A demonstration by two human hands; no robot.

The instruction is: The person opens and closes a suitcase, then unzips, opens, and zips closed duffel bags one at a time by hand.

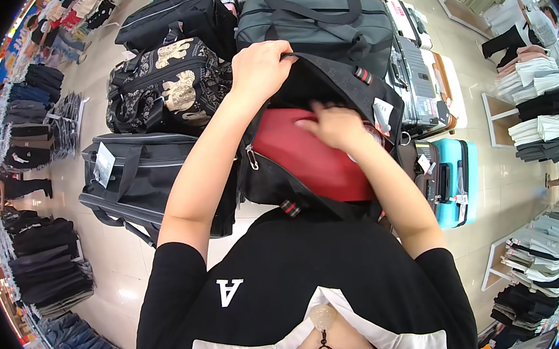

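Observation:
A black duffel bag [273,183] with striped red-and-green tabs lies unzipped in front of me. My left hand [262,68] pinches the far edge of its opening and holds the flap up. Inside the bag sits a smooth red item [311,154], its full shape hidden by the bag. Over the red item is my right hand [341,127], slightly blurred, thumb and fingers apart and holding nothing that I can see. A white tag [382,112] hangs at the bag's right side.
Several bags stand around it: a black one [152,180], an elephant-print one [173,80] and a dark grey duffel [312,26]. To the right are a silver suitcase [416,77] and a turquoise suitcase [456,181]. Clothes racks [49,260] line both sides of the tiled floor [122,257].

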